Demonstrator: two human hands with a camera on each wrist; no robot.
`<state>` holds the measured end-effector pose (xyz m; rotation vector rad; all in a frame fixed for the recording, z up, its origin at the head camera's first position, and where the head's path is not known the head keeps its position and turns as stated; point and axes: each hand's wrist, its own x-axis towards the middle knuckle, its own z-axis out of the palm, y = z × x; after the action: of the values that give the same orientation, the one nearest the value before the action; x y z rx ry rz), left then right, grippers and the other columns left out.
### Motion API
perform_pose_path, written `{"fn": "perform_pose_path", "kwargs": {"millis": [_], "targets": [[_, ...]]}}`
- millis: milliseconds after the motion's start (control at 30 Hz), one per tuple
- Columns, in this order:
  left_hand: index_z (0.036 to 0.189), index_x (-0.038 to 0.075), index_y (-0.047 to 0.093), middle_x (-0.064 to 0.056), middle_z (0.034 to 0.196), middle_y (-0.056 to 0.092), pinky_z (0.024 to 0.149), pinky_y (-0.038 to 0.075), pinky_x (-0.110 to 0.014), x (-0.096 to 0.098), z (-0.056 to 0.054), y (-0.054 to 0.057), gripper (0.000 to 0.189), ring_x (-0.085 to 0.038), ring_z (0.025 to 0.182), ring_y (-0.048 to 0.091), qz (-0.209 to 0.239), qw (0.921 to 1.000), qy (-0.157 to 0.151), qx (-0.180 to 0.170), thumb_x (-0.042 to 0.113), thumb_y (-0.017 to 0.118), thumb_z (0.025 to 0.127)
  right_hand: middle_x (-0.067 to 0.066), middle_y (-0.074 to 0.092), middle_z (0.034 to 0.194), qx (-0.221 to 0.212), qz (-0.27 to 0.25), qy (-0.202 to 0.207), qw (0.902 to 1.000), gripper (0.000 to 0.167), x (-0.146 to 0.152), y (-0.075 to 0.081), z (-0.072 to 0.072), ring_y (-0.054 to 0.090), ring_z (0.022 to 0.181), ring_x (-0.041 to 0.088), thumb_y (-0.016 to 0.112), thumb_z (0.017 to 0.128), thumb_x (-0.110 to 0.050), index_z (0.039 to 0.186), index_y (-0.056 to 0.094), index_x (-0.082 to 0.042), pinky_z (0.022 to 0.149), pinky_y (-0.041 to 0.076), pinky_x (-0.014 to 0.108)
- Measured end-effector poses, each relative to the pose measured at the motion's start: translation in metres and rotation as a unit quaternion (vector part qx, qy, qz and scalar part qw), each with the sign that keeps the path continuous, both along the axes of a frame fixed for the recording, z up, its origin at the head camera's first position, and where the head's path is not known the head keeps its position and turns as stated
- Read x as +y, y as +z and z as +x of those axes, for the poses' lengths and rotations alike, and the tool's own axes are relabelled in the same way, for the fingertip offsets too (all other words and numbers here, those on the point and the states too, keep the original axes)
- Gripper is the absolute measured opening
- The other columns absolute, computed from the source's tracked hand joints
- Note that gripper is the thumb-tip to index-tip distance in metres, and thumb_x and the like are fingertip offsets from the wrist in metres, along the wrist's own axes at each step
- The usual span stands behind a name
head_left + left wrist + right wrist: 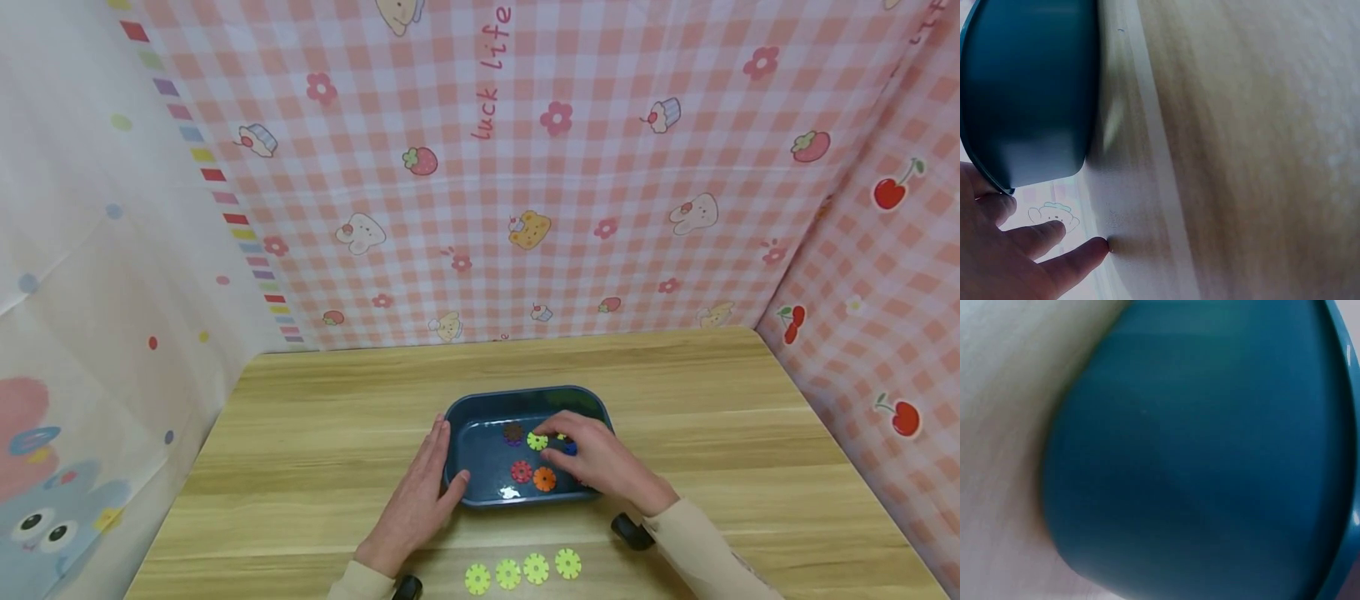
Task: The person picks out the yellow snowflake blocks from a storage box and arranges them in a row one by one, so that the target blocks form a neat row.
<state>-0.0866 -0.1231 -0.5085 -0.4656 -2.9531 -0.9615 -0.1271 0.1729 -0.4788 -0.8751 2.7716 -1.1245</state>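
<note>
A dark blue rectangular tray [487, 503] stands on the table with notched plastic discs in it. My left hand [412, 500] rests along the tray's left end, fingers fairly straight and thumb by the front rim. In the left wrist view, its fingers [1082, 259] spread beside the tray wall [1035, 94]. My right hand [596, 454] reaches over the right side into the tray. Its index fingertip is at a yellow-green disc [537, 441], with the thumb apart below. Nearby lie a red disc [521, 472], an orange disc [544, 479] and a brown disc [513, 432]. The right wrist view shows only the tray's outer wall [1197, 450].
Several yellow-green discs [508, 573] lie in a row on the wooden table [315, 433], in front of the tray. A blue disc [571, 448] is partly hidden by the right hand. Patterned cloth [480, 192] hangs behind the table and at both sides.
</note>
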Motion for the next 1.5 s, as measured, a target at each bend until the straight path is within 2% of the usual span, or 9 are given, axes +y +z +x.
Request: {"fn": "perform_pose_path", "kwargs": {"millis": [233, 533, 1067, 1333, 1500], "targets": [[0.165, 0.001, 0.019, -0.013, 0.173, 0.014, 0.122, 0.029, -0.054, 0.000, 0.000, 0.000, 0.077, -0.033, 0.157, 0.021, -0.001, 1.0000, -0.001, 0.006, 0.035, 0.057, 0.106, 0.004, 0.069, 0.121, -0.012, 0.026, 0.002, 0.9996, 0.029, -0.004, 0.000, -0.005, 0.066, 0.110, 0.026, 0.074, 0.098, -0.015, 0.125, 0.071, -0.007, 0.093, 0.058, 0.047], [0.165, 0.003, 0.018, -0.009, 0.174, 0.012, 0.124, 0.027, -0.051, -0.001, 0.000, 0.001, 0.078, -0.027, 0.158, 0.017, -0.003, 1.0000, 0.002, -0.006, 0.037, 0.056, 0.106, 0.006, 0.069, 0.125, -0.043, 0.043, 0.001, 0.9982, 0.033, -0.009, 0.000, -0.013, 0.065, 0.116, 0.026, 0.075, 0.096, -0.014, 0.128, 0.070, -0.007, 0.097, 0.056, 0.048], [0.165, 0.002, 0.019, -0.012, 0.173, 0.013, 0.123, 0.028, -0.051, -0.001, -0.001, 0.001, 0.078, -0.030, 0.157, 0.019, -0.006, 1.0000, 0.001, 0.000, 0.037, 0.056, 0.106, 0.012, 0.068, 0.130, -0.075, 0.078, 0.002, 0.9941, 0.039, -0.015, -0.005, -0.024, 0.063, 0.114, 0.024, 0.077, 0.094, -0.014, 0.130, 0.069, -0.004, 0.103, 0.052, 0.051], [0.164, 0.001, 0.020, -0.014, 0.172, 0.015, 0.123, 0.028, -0.051, 0.000, 0.000, 0.001, 0.078, -0.031, 0.157, 0.020, -0.005, 1.0000, 0.000, 0.003, 0.036, 0.057, 0.106, 0.012, 0.070, 0.127, -0.067, 0.103, 0.003, 0.9924, 0.038, -0.017, -0.009, -0.027, 0.063, 0.120, 0.028, 0.079, 0.092, -0.012, 0.128, 0.070, -0.002, 0.104, 0.052, 0.051], [0.165, 0.002, 0.019, -0.013, 0.173, 0.014, 0.123, 0.028, -0.051, 0.000, 0.001, 0.001, 0.078, -0.031, 0.157, 0.019, -0.008, 1.0000, 0.004, -0.002, 0.037, 0.056, 0.106, 0.013, 0.069, 0.126, -0.056, 0.114, 0.009, 0.9918, 0.037, -0.018, -0.012, -0.029, 0.063, 0.118, 0.029, 0.078, 0.092, -0.011, 0.127, 0.070, -0.002, 0.103, 0.052, 0.051]]}}
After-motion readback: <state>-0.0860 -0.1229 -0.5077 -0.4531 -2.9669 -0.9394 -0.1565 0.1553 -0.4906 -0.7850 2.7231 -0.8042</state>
